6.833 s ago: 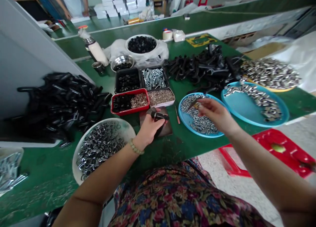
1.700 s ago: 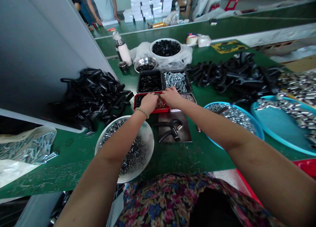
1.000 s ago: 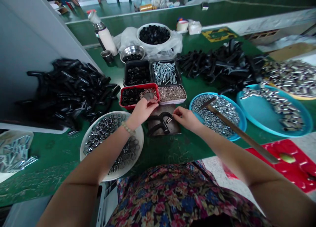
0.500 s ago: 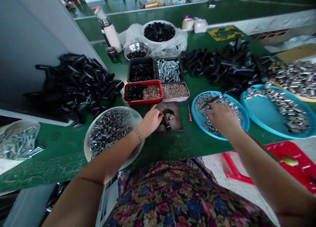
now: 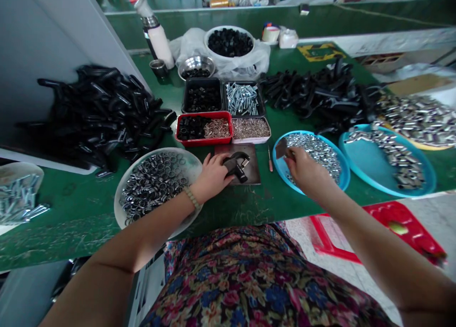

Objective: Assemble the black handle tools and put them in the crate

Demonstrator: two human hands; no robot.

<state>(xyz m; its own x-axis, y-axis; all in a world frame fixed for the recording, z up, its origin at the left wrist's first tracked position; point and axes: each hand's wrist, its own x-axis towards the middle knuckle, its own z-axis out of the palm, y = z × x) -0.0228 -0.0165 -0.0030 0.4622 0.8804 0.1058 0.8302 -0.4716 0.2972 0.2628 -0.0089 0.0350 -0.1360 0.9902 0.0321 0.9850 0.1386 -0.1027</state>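
My left hand (image 5: 213, 176) is closed round a black curved handle part (image 5: 235, 163) that rests on a small dark metal plate (image 5: 252, 174) at the table's middle. Over the near edge of a blue plate of small silver nuts (image 5: 317, 149), my right hand (image 5: 303, 171) grips a hammer-like tool. The tool's dark flat head (image 5: 281, 148) sticks out to the left of my fingers, and its shaft is hidden under my arm. A small red-handled screwdriver (image 5: 270, 152) lies between the metal plate and the blue plate.
A white plate of metal rings (image 5: 153, 181) sits left of my left hand. Behind are a red tray (image 5: 203, 127), a tray of tiny parts (image 5: 251, 127) and two black trays (image 5: 204, 97). Black handle piles (image 5: 99, 111) (image 5: 320, 94) flank them. A second blue plate (image 5: 388, 158) lies right, a red stool (image 5: 402, 227) below.
Both hands came back from the red tray. The left settled on the black handle on the metal plate. The right reached to the blue plate and picked up the hammer-like tool.
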